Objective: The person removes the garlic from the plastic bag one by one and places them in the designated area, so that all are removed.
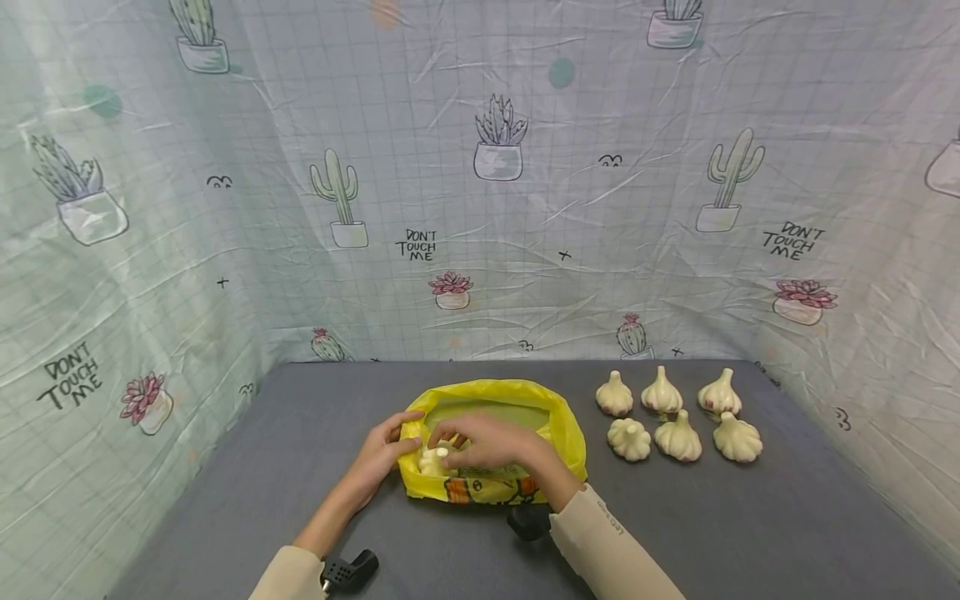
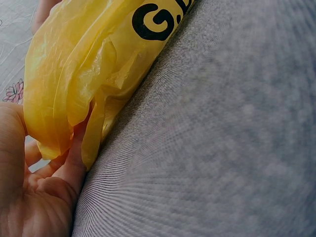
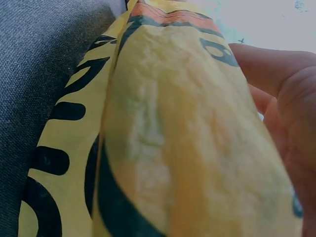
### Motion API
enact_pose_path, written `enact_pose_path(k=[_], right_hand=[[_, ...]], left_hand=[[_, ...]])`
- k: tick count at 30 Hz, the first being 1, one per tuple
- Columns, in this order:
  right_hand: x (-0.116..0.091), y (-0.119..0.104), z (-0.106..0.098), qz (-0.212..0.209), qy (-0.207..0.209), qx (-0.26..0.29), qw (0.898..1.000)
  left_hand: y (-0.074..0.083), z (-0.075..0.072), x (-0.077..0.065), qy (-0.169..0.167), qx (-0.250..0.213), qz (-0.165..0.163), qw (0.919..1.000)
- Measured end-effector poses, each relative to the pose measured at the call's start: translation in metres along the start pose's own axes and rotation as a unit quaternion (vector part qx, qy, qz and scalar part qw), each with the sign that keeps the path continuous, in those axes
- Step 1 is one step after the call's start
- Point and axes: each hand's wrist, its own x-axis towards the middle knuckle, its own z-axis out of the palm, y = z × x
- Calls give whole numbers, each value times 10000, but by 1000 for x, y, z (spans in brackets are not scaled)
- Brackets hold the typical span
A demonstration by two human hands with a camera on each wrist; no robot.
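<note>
A yellow plastic bag (image 1: pixel 566 433) with dark printing lies with its mouth spread wide on the grey table. At its left side my left hand (image 1: pixel 375 458) holds the rim, thumb and fingers on either side of the plastic. The left wrist view shows that hand's fingers (image 2: pixel 74 155) against the folded yellow film. My right hand (image 1: pixel 491 442) reaches over the bag's mouth, its fingers and thumb round a pale garlic bulb (image 1: pixel 432 461) low in the left end. In the right wrist view the bag's printed wall (image 3: pixel 173 123) covers most of the fingers.
Several garlic bulbs (image 1: pixel 678 437) stand in two rows on the table (image 1: pixel 757 525), right of the bag. A curtain (image 1: pixel 600 300) printed with cacti hangs behind the table and along both sides. Dark wrist devices (image 1: pixel 351 571) sit near each sleeve.
</note>
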Motion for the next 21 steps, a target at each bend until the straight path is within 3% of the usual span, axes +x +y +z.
enact_pose_path(k=[21], right_hand=[[6,8,10,3,-75,68,9999]], left_hand=[[0,0,1,-21,56,13,10000]])
